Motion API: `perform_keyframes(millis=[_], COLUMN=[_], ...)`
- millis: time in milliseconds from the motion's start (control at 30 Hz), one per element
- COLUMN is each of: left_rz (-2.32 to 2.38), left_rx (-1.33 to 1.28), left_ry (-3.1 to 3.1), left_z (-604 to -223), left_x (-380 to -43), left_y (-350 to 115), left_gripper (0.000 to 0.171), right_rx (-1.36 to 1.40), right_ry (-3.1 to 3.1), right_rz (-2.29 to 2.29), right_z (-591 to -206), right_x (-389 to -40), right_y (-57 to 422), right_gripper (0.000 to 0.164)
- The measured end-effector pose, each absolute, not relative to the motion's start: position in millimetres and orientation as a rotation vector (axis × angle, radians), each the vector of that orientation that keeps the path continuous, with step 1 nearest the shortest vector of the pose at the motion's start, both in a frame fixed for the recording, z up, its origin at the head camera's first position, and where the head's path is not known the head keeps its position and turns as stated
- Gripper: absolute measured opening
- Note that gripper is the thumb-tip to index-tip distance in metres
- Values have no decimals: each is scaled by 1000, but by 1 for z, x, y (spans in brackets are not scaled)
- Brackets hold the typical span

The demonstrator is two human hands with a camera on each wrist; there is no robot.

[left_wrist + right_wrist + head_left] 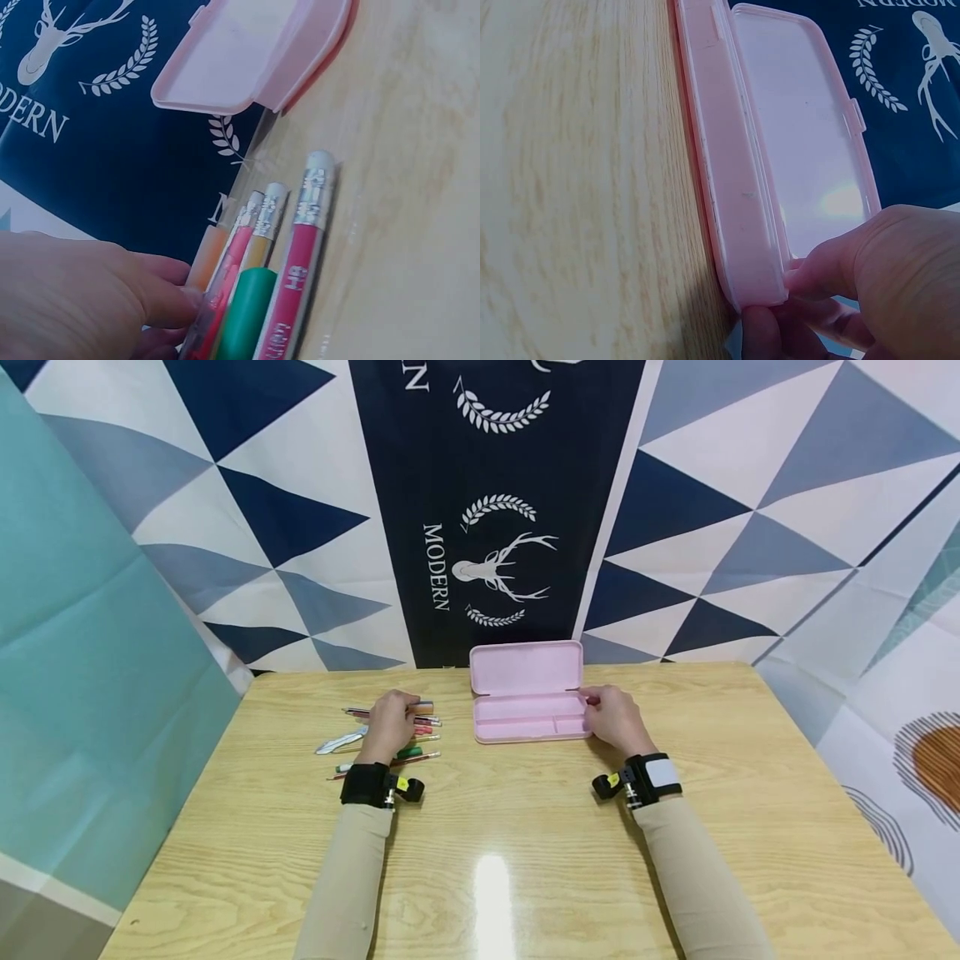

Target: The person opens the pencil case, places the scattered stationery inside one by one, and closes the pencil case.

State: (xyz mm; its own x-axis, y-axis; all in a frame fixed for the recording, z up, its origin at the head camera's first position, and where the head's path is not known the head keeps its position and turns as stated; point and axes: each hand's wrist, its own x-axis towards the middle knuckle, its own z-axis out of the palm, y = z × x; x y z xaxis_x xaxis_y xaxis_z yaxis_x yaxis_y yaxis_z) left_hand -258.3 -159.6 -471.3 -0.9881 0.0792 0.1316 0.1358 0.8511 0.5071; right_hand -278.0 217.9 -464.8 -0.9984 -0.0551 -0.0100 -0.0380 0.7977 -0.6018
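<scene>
An open pink pencil case (517,727) lies on the table against the back wall, its lid (527,667) tipped up and its compartments showing nothing inside. At the case's right end, my right hand (617,718) grips the side wall, with the thumb over the rim (786,281) and fingers at the outside. Left of the case, my left hand (387,727) is over a loose group of pencils. Its thumb and fingers pinch a small orange and blue block (423,707) that looks like an eraser. Beside those fingers lie a red pencil (292,300) and a green-capped pen (249,315).
A white and pale-blue slim item (339,742) and several pencils (420,759) with white erasers lie around and under my left hand. The patterned cloth (502,527) rises right behind the table's (555,835) back edge.
</scene>
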Motion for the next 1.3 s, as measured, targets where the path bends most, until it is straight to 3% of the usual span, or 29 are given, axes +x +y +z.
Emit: perform_keyframes(millis=[1300], left_rz=[-898], left_rx=[-83], left_ry=[-2893], left_z=[-469], left_x=[-261], left_y=[-160], left_gripper=[22], right_rx=[-72], right_ry=[2963], right_rz=[-989], right_z=[-465], right_x=[-278], right_y=[218], right_gripper=[46])
